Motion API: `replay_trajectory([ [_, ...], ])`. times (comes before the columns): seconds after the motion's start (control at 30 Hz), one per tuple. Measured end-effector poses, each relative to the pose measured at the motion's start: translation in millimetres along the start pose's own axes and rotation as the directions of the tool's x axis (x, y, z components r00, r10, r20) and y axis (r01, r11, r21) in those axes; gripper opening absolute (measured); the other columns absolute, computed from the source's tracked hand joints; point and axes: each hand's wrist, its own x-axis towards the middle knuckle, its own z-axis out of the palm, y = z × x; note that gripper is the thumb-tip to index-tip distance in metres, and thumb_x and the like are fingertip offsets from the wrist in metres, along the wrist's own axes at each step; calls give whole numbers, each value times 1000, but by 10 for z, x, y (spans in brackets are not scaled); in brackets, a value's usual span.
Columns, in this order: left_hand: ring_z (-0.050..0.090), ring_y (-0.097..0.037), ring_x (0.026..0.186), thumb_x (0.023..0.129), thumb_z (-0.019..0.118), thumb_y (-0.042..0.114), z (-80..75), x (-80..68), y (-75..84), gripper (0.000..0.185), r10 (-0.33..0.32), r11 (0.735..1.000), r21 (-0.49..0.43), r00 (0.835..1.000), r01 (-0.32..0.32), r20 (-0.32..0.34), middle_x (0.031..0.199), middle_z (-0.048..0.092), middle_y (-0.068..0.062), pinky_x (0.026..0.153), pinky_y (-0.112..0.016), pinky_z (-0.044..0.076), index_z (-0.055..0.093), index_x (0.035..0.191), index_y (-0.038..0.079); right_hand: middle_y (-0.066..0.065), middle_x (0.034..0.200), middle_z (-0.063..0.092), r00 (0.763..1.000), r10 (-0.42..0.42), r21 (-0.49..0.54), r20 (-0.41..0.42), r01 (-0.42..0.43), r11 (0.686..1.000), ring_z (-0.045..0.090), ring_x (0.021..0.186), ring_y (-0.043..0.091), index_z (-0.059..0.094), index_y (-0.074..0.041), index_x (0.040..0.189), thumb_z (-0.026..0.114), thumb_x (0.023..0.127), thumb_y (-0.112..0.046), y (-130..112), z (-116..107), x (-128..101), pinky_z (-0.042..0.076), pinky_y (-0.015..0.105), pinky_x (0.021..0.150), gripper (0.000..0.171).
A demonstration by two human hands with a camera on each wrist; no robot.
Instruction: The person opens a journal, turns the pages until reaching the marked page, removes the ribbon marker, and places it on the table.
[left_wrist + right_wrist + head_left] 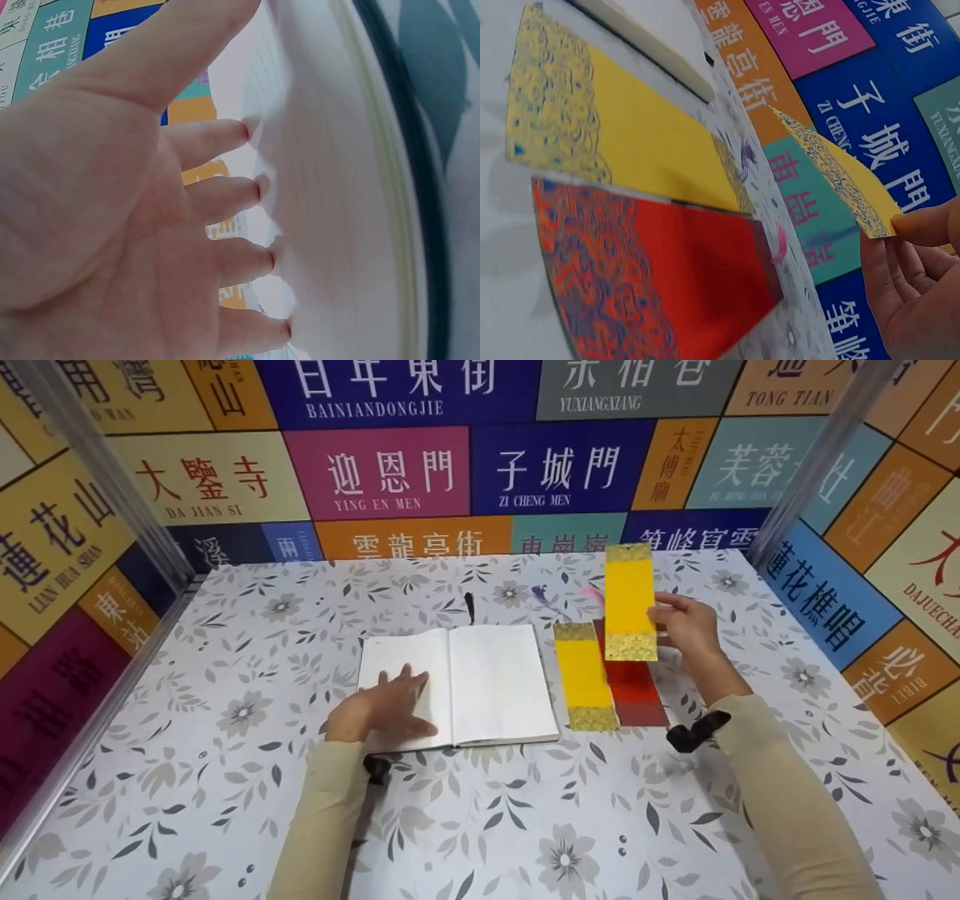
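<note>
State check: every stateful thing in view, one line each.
notebook: open, flat on table
left hand: flat, pressing left page
right hand: pinching lifted yellow bookmark
lifted yellow bookmark: held above table
second yellow bookmark: lying flat
red bookmark: lying flat

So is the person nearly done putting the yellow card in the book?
Not yet. Done: the notebook lies open, with the left hand flat on its left page. In hand: the right hand pinches one yellow card lifted above the table. Left: that card isn't on the pages yet, and another yellow card and a red card lie beside the notebook.
</note>
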Motion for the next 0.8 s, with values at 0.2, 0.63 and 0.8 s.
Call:
replay_trajectory([
  [0.2,3,-65,144,91,69,41,-13,-4,-7,96,-15,1000,-10,1000,15,3,163,1,-35,117,-75,13,14,160,2,-9,102,60,999,-5,-73,-47,2,997,60,88,7,50,-11,148,56,101,-27,107,-206,123,58,18,71,50],
  [0.63,6,-67,143,90,69,41,5,12,5,96,-9,1000,2,1000,9,-7,162,3,-36,117,-75,15,16,159,1,13,144,54,999,-29,-152,-27,24,988,58,104,11,48,-12,150,54,102,-22,46,-132,352,55,15,71,49],
  [0.8,7,-67,143,90,70,41,-5,7,-3,97,-5,1000,3,1000,5,-3,162,4,-37,117,-74,16,16,159,0,12,139,56,999,15,-189,-34,-22,982,57,100,9,48,-12,150,53,102,-22,155,-198,369,52,15,70,49],
])
